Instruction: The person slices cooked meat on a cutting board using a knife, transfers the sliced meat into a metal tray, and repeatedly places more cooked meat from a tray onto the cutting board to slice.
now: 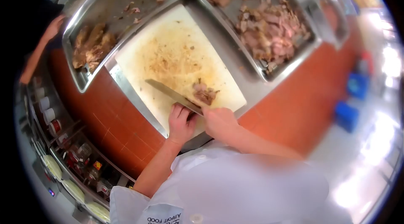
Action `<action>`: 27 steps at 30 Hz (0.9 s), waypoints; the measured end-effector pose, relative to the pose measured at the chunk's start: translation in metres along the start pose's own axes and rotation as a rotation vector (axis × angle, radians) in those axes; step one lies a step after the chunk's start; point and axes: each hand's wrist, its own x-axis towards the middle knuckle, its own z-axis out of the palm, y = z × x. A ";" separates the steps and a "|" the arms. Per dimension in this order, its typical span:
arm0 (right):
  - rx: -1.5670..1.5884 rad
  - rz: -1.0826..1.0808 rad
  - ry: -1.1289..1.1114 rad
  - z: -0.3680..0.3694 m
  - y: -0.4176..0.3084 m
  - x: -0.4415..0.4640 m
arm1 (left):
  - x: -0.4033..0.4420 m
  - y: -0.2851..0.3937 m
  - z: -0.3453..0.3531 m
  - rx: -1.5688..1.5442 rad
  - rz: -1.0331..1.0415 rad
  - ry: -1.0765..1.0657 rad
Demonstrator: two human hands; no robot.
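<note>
My right hand (219,122) is closed round the handle of a large knife (168,92), whose blade points up and left over the white cutting board (164,57). Beside the blade, on its near left side, my left hand (182,123) has curled fingers. Something dark shows under them, too hidden to name. A small heap of cut meat (205,93) lies on the board just beyond the blade. Brown stains and crumbs cover the board's middle.
A metal tray (97,81) at the upper left holds meat chunks (93,45). Another tray (290,71) at the upper right holds piles of chopped meat (273,32). A person's arm (42,45) shows at the far left. Shelves with jars (84,152) stand lower left.
</note>
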 end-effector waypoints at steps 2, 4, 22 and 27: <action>0.027 -0.012 0.069 -0.001 -0.002 0.011 | 0.002 0.001 0.000 -0.001 0.037 0.035; 0.091 0.037 0.069 -0.013 0.003 -0.005 | 0.002 -0.002 0.001 0.001 0.081 0.052; -0.015 0.248 -0.237 -0.037 -0.003 -0.079 | 0.004 -0.006 0.001 0.001 0.090 0.052; -0.046 0.036 -0.056 0.002 -0.008 0.001 | -0.001 -0.004 -0.001 0.004 0.045 0.026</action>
